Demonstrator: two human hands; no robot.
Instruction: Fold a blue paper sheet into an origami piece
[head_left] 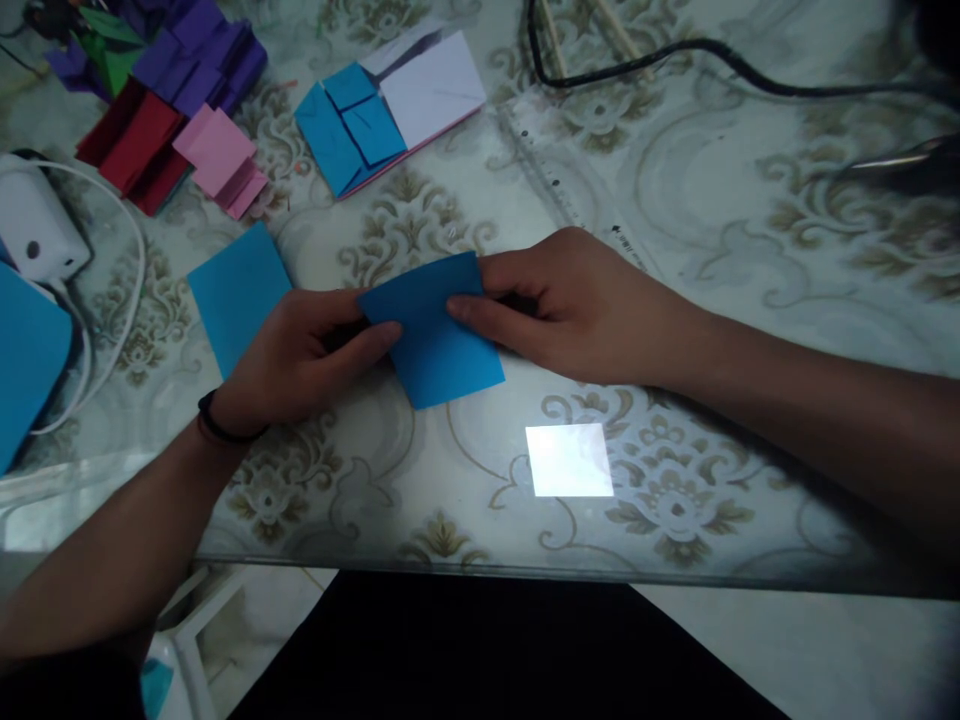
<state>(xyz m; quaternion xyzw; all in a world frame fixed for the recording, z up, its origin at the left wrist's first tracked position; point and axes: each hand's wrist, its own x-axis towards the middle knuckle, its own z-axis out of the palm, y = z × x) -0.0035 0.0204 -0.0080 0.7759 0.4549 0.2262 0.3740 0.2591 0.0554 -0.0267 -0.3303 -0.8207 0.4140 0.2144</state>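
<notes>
A square of blue paper (pixel 444 345) is held between my two hands just above the patterned table. My left hand (pixel 307 350) pinches its left side, with the thumb on top and the fingers hidden beneath. On the opposite edge, my right hand (pixel 570 305) grips the sheet the same way, its thumb resting on the upper face. The paper looks flat apart from a slight bow along the top edge. Another blue sheet (pixel 238 285) lies on the table, partly behind my left hand.
Folded paper pieces in purple (pixel 202 60), red (pixel 131 145) and pink (pixel 221 160) sit top left. A blue-and-white folded piece (pixel 352 125), a clear ruler (pixel 555 170) and a black cable (pixel 675 50) lie beyond my hands. A white device (pixel 45 220) with a cord is left.
</notes>
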